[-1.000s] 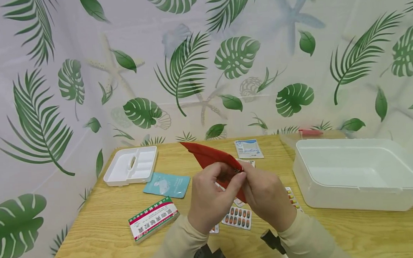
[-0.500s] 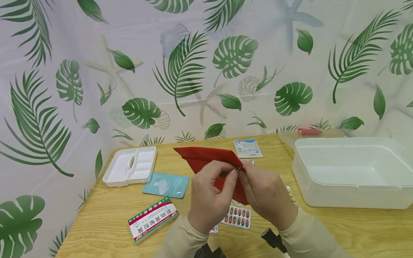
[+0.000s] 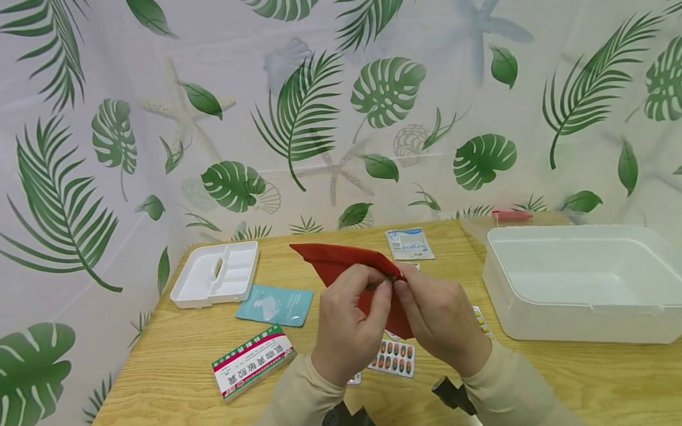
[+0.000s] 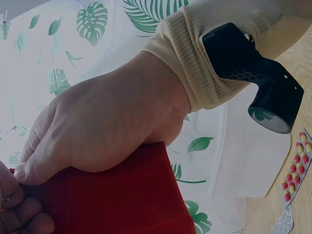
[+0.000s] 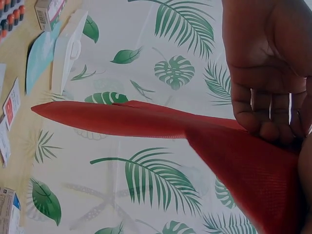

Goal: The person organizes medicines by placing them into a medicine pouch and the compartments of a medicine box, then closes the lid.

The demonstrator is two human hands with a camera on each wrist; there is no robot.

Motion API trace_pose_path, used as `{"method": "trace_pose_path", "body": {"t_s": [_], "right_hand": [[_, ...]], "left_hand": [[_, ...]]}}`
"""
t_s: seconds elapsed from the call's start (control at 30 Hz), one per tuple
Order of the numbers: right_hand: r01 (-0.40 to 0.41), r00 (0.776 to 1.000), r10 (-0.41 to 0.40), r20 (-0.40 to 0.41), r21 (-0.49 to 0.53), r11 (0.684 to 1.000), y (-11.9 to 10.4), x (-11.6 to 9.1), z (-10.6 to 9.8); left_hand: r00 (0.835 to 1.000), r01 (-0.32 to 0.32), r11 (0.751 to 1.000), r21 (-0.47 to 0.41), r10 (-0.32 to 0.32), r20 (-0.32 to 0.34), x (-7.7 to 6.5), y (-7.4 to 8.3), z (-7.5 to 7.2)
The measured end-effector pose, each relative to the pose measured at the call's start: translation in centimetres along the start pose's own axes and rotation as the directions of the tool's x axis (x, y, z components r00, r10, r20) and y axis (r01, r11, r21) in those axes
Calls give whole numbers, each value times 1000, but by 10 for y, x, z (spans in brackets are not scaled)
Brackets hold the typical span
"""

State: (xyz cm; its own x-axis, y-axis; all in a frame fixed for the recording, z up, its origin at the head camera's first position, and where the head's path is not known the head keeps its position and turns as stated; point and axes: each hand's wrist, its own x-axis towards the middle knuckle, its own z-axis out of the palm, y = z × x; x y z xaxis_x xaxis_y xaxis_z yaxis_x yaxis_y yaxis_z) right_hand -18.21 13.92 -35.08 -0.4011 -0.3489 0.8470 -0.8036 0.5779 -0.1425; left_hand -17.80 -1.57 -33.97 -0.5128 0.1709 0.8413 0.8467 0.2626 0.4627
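Observation:
A red fabric pouch point(image 3: 337, 257) is held up above the table between both hands. My left hand point(image 3: 348, 321) pinches its edge with thumb and forefinger, close to a small metal piece that looks like a zipper pull. Touching the left fingertips, my right hand point(image 3: 443, 320) grips the same corner. The right hand point(image 4: 117, 117) covers part of the pouch point(image 4: 112, 200) in the left wrist view. In the right wrist view the pouch point(image 5: 146, 119) spreads out below the left hand point(image 5: 268, 63). Under the hands lies a blister pack of orange and dark capsules point(image 3: 394, 358).
To the left are a white compartment tray point(image 3: 242, 258), a teal packet point(image 3: 285, 306) and a medicine box point(image 3: 253, 363). A "Surgical" packet point(image 3: 409, 244) lies at the back. A translucent bin point(image 3: 580, 323) stands right, near a red-and-yellow capsule pack point(image 4: 297, 168).
The pouch's far end has dipped and swung slightly left since a second ago. Both hands keep hold of the same corner, with the left thumb shifted a little.

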Motion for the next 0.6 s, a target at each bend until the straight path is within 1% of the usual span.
{"method": "trace_pose_path", "body": {"t_s": [0.2, 0.4, 0.5, 0.6], "right_hand": [[5, 1000, -5, -10, 16, 1000, 1, 0, 2], [-20, 1000, 20, 9, 37, 999, 0, 1, 2], [-49, 999, 50, -4, 54, 997, -2, 1, 1], [-76, 996, 79, -48, 58, 995, -5, 1, -1]], "left_hand": [[1000, 19, 999, 33, -19, 3, 0, 0, -1], [998, 68, 997, 43, -68, -2, -1, 2, -2], [999, 40, 997, 68, -40, 2, -1, 2, -1], [999, -43, 992, 122, 39, 36, -1, 1, 0]]}}
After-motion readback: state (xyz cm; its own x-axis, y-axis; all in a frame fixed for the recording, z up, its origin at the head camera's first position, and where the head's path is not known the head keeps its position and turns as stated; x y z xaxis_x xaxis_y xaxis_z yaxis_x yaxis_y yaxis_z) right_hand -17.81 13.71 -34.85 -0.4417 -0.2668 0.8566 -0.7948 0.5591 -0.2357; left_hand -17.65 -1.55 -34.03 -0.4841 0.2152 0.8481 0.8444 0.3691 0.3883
